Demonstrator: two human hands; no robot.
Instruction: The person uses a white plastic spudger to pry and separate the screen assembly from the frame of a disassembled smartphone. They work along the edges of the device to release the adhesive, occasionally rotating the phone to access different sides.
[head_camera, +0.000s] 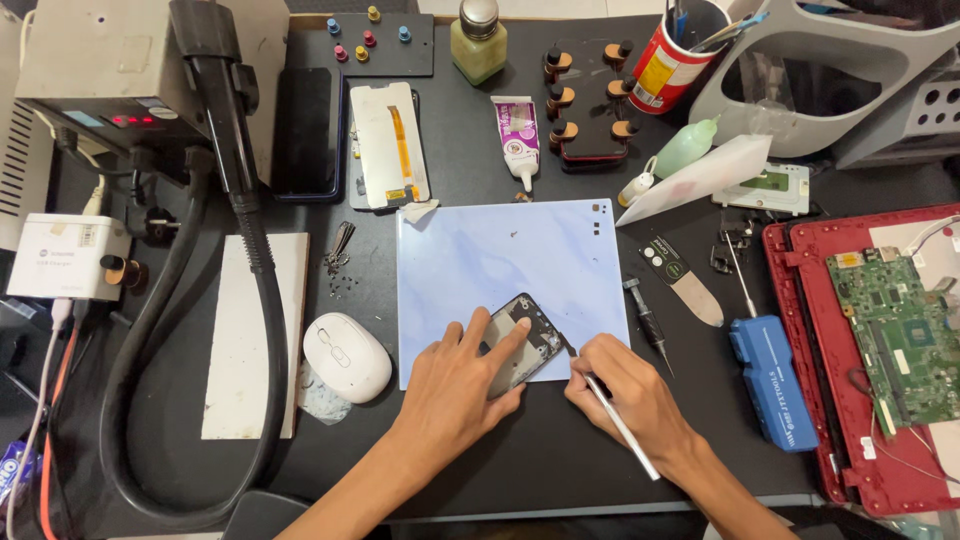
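Beside white mouse (346, 356), opened phone (522, 342) under left hand (455, 385), screwdrivers (650, 325) near right hand (625, 385)

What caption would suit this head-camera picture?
Left hand steadies an opened phone on a blue mat while right hand works its edge with tweezers.
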